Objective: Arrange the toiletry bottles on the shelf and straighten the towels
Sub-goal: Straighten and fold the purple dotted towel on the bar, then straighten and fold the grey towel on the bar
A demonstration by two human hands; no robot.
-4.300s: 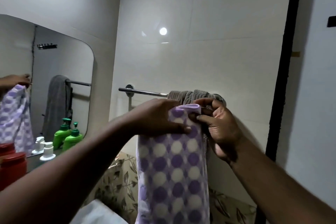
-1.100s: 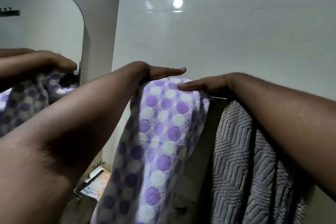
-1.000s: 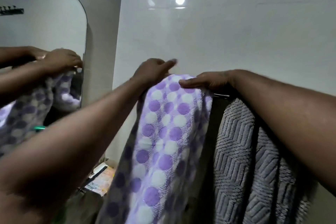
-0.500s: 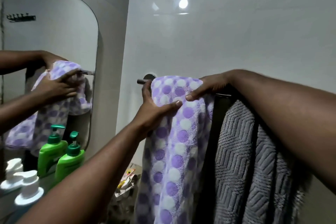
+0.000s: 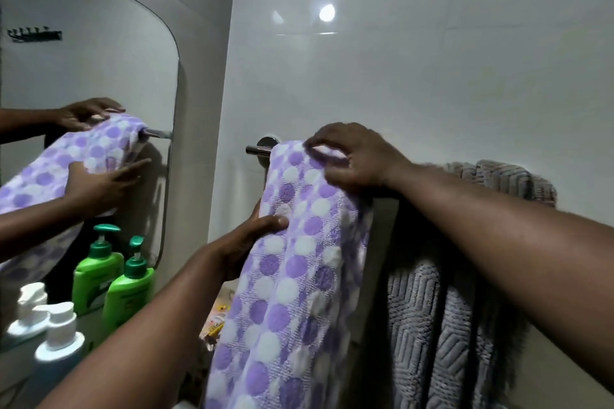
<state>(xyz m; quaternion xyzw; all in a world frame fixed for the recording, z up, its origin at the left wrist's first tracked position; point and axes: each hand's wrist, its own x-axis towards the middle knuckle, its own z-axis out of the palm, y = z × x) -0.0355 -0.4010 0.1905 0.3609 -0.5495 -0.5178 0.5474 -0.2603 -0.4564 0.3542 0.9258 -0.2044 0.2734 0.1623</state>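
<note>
A purple and white dotted towel (image 5: 289, 279) hangs over the chrome towel rail (image 5: 257, 150) on the white tiled wall. My right hand (image 5: 352, 159) lies on top of the towel at the rail, fingers curled into the cloth. My left hand (image 5: 247, 242) grips the towel's left edge lower down, thumb on the front. A grey ribbed towel (image 5: 455, 325) hangs to the right on the same rail, partly behind my right forearm. A green pump bottle (image 5: 128, 285) and a white-capped bottle (image 5: 58, 349) stand on the shelf at lower left.
A rounded mirror (image 5: 99, 83) on the left wall reflects my hands, the dotted towel and the bottles. Some small colourful packets (image 5: 217, 322) lie below the rail behind the towel.
My right hand has shifted left onto the top of the dotted towel. My left hand has slid down along the towel's left edge. The view has tilted slightly lower.
</note>
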